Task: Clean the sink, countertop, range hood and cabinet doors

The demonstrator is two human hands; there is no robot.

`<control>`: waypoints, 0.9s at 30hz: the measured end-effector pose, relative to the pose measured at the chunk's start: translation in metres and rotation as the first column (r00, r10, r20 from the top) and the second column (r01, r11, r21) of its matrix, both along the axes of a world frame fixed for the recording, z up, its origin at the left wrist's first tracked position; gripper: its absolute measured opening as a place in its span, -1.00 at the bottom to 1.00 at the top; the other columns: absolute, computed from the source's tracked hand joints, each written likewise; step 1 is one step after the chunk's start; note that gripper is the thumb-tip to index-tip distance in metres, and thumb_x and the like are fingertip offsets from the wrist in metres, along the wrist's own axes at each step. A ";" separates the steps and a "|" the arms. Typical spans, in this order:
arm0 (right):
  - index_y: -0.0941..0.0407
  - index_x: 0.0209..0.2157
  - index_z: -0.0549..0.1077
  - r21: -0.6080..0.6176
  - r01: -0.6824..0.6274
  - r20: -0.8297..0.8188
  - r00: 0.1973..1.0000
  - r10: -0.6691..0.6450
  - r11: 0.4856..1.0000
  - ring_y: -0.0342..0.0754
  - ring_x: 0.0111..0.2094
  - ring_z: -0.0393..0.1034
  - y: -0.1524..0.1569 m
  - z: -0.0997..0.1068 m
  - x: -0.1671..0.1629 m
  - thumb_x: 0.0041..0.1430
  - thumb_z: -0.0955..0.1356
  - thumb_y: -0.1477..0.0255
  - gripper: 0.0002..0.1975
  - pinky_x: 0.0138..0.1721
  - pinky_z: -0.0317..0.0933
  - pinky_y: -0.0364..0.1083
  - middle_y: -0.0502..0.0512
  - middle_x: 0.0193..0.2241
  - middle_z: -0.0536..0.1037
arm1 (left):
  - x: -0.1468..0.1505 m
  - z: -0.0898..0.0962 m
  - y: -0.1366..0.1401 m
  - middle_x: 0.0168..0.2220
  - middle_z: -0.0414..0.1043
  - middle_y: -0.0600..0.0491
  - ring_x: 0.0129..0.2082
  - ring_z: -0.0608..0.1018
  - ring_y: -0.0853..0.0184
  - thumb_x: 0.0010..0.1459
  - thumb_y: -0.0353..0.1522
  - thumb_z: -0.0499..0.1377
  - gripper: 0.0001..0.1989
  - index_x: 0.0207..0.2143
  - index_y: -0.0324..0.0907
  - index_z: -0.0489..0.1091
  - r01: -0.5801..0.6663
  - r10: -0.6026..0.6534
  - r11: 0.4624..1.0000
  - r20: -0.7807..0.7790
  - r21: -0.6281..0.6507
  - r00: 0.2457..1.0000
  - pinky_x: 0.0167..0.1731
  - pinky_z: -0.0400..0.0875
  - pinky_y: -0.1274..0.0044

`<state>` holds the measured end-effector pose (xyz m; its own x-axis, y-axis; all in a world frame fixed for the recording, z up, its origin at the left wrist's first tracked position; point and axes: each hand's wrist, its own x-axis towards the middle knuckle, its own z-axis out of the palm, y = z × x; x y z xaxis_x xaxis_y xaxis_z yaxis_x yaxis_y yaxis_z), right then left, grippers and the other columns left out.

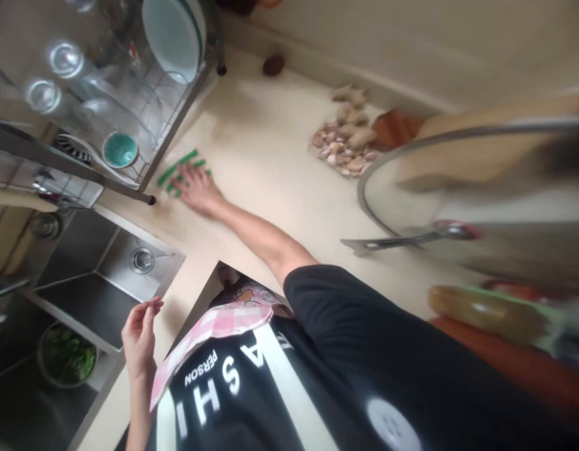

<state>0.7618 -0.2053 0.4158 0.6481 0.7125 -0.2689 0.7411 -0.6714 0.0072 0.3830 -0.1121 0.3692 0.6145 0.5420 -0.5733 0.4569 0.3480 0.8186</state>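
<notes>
My right hand (195, 186) reaches out to the upper left, over the counter beside the dish rack. It presses on a green-and-white striped cloth (180, 168), its fingers spread across the cloth and slightly blurred. By the sink's near edge, my left hand (139, 332) is raised with curled fingers, thumb close to the fingertips, and nothing shows in it. The light countertop (265, 169) runs from the sink to the wall.
A dish rack (174, 128) holds glasses, bowls and a small turquoise dish (120, 150). Left lies a steel sink (129, 250) with a bowl of greens (68, 356). Garlic (338, 147) and ginger (355, 116) lie near the wall. Tongs (392, 241) rest on the right.
</notes>
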 end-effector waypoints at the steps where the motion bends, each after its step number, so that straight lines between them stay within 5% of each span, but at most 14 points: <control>1: 0.04 0.50 0.33 -0.001 -0.078 -0.031 0.996 0.078 0.997 0.27 0.64 -0.21 -0.016 -0.002 -0.028 0.54 0.27 0.35 -0.43 0.60 -0.28 0.39 0.19 0.61 0.01 | 0.004 -0.001 0.003 -0.09 0.73 -0.13 -0.08 0.74 0.10 0.17 -0.08 0.41 -0.63 -0.16 -0.18 0.60 0.019 -0.019 1.000 0.013 0.000 1.000 0.11 0.63 0.26; 4: -0.08 0.48 0.35 -0.065 -0.128 -0.126 0.985 0.119 0.990 0.22 0.64 -0.18 -0.085 0.014 -0.099 0.52 0.33 0.29 -0.43 0.61 -0.20 0.30 0.08 0.62 -0.01 | 0.019 -0.007 0.014 -0.08 0.72 -0.12 -0.12 0.74 0.13 0.16 -0.08 0.41 -0.64 -0.17 -0.17 0.60 0.036 -0.037 0.999 0.074 0.015 0.997 0.09 0.64 0.29; 7: -0.18 0.54 0.24 -0.134 0.176 -0.031 0.983 -0.181 0.975 0.25 0.64 -0.22 -0.158 0.054 -0.112 0.56 0.27 0.17 -0.40 0.61 -0.30 0.36 0.01 0.64 -0.12 | 0.033 -0.016 0.023 -0.10 0.72 -0.09 -0.14 0.73 0.16 0.17 -0.09 0.41 -0.65 -0.18 -0.15 0.59 0.039 -0.043 0.999 0.138 0.033 0.990 0.09 0.63 0.29; 11: -0.01 0.62 0.05 -0.009 0.655 0.285 0.726 -0.626 0.756 0.37 0.64 -0.36 -0.221 0.096 -0.061 0.56 0.24 0.19 -0.29 0.57 -0.36 0.49 0.18 0.65 -0.21 | 0.043 -0.023 0.030 -0.11 0.72 -0.10 -0.13 0.74 0.13 0.17 -0.13 0.38 -0.67 -0.16 -0.18 0.61 0.094 -0.106 0.993 0.200 0.066 0.974 0.08 0.64 0.27; 13: 0.09 0.62 0.03 0.110 0.770 0.375 0.553 -0.744 0.628 0.43 0.64 -0.35 -0.234 0.097 -0.042 0.57 0.22 0.21 -0.28 0.54 -0.33 0.54 0.30 0.64 -0.20 | 0.044 -0.026 0.032 -0.12 0.73 -0.11 -0.13 0.74 0.11 0.18 -0.14 0.37 -0.67 -0.15 -0.19 0.61 0.130 -0.148 0.987 0.216 0.094 0.965 0.05 0.65 0.27; 15: 0.14 0.62 0.03 0.191 0.801 0.411 0.460 -0.787 0.568 0.45 0.63 -0.33 -0.233 0.085 -0.042 0.58 0.19 0.19 -0.28 0.52 -0.31 0.57 0.36 0.63 -0.18 | 0.047 -0.030 0.034 -0.13 0.73 -0.10 -0.15 0.75 0.12 0.17 -0.14 0.37 -0.68 -0.17 -0.19 0.61 0.146 -0.167 0.984 0.240 0.104 0.956 0.03 0.65 0.27; 17: 0.13 0.62 0.02 0.189 0.775 0.414 0.494 -0.765 0.603 0.44 0.63 -0.32 -0.223 0.067 -0.063 0.60 0.17 0.18 -0.29 0.52 -0.29 0.58 0.35 0.63 -0.16 | 0.051 -0.034 0.035 -0.14 0.73 -0.09 -0.18 0.75 0.15 0.16 -0.13 0.37 -0.69 -0.19 -0.18 0.60 0.147 -0.169 0.984 0.273 0.102 0.947 0.00 0.66 0.29; 22: -0.09 0.61 0.07 -0.018 0.505 0.280 0.831 -0.481 0.863 0.23 0.65 -0.28 -0.211 0.042 -0.163 0.57 0.24 0.26 -0.33 0.60 -0.21 0.40 0.08 0.64 -0.12 | 0.078 -0.042 0.037 -0.14 0.72 -0.05 -0.19 0.76 0.19 0.18 -0.13 0.41 -0.69 -0.20 -0.16 0.57 0.195 -0.217 0.976 0.425 0.095 0.879 0.00 0.67 0.30; 24: -0.07 0.57 0.18 -0.016 0.439 0.250 0.871 -0.422 0.898 0.21 0.64 -0.23 -0.229 0.043 -0.208 0.53 0.29 0.34 -0.34 0.60 -0.19 0.38 0.09 0.63 -0.06 | 0.091 -0.044 0.036 -0.14 0.72 -0.04 -0.20 0.76 0.20 0.20 -0.13 0.41 -0.70 -0.18 -0.15 0.56 0.236 -0.262 0.965 0.484 0.114 0.835 0.00 0.68 0.29; 27: 0.02 0.49 0.34 0.064 0.493 0.253 0.833 -0.492 0.868 0.22 0.61 -0.06 -0.273 0.046 -0.266 0.46 0.30 0.42 -0.39 0.57 -0.09 0.41 0.19 0.58 0.14 | 0.108 -0.044 0.032 -0.13 0.73 -0.03 -0.20 0.76 0.21 0.22 -0.14 0.40 -0.72 -0.18 -0.14 0.57 0.294 -0.322 0.946 0.542 0.141 0.776 0.02 0.68 0.29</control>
